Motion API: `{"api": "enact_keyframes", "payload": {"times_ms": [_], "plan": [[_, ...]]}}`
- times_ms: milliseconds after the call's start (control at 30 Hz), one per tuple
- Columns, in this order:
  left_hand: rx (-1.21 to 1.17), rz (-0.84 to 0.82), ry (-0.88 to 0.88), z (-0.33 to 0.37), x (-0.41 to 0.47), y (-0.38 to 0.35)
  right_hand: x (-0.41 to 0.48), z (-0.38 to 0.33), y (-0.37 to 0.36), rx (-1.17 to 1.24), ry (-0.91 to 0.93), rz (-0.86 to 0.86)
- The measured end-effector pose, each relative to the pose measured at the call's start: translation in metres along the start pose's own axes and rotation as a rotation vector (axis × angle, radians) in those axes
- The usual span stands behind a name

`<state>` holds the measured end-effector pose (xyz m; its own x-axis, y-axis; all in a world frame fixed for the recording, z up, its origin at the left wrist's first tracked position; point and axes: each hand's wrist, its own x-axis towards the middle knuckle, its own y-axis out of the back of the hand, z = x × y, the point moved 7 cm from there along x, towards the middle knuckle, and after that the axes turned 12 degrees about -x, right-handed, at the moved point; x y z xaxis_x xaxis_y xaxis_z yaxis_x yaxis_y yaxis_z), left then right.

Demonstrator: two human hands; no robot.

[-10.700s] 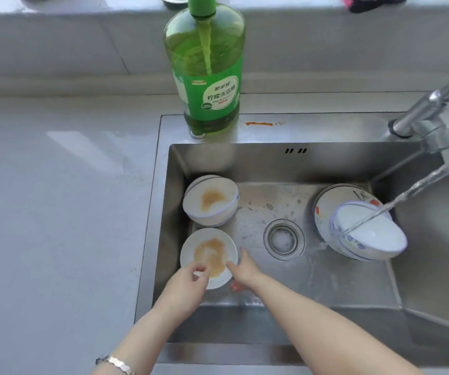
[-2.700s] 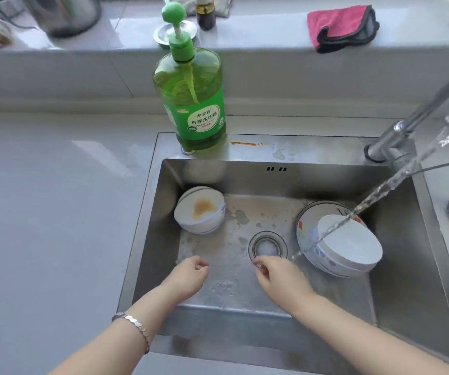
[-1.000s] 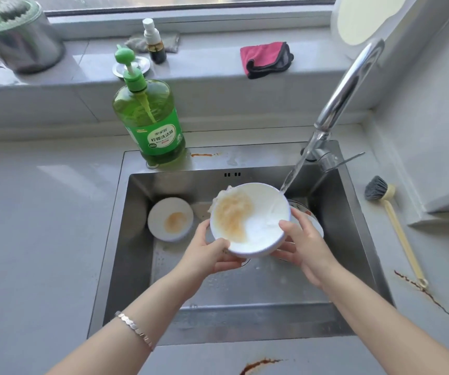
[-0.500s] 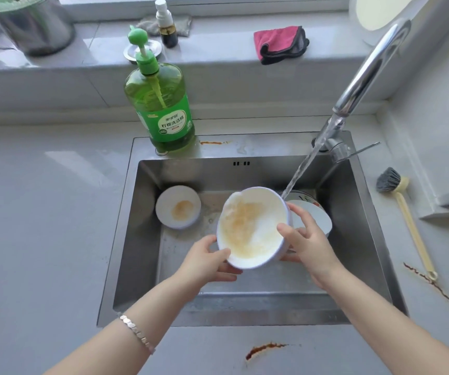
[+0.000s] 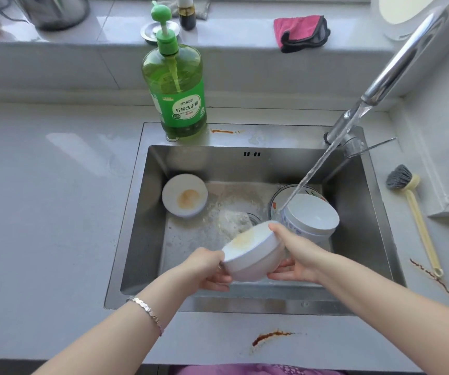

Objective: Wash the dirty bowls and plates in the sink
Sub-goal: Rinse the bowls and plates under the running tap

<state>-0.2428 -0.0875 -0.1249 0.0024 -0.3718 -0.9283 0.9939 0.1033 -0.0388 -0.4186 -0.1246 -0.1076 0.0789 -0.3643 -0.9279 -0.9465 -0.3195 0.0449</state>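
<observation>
Bowl [image 5: 253,253], gripped on either side by our left hand [image 5: 207,269] and right hand [image 5: 296,255], has dropped low over the near half of the sink [image 5: 134,239] and tipped away from us, clear of the stream [image 5: 315,169] striking the stacked bowls [image 5: 312,217] beyond.

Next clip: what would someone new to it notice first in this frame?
The left hand and right hand hold a tilted white bowl with brownish residue over the front of the sink. Behind it to the right, the water stream runs into stacked bowls. A tall green detergent bottle stands on the sink's back rim.
</observation>
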Motion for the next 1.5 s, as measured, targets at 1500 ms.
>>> {"api": "enact_keyframes", "payload": {"times_ms": [1500], "plan": [[0.103, 0.157, -0.424, 0.096, -0.023, -0.013, 0.003, -0.043, 0.035, 0.216, 0.573, 0.095]]}}
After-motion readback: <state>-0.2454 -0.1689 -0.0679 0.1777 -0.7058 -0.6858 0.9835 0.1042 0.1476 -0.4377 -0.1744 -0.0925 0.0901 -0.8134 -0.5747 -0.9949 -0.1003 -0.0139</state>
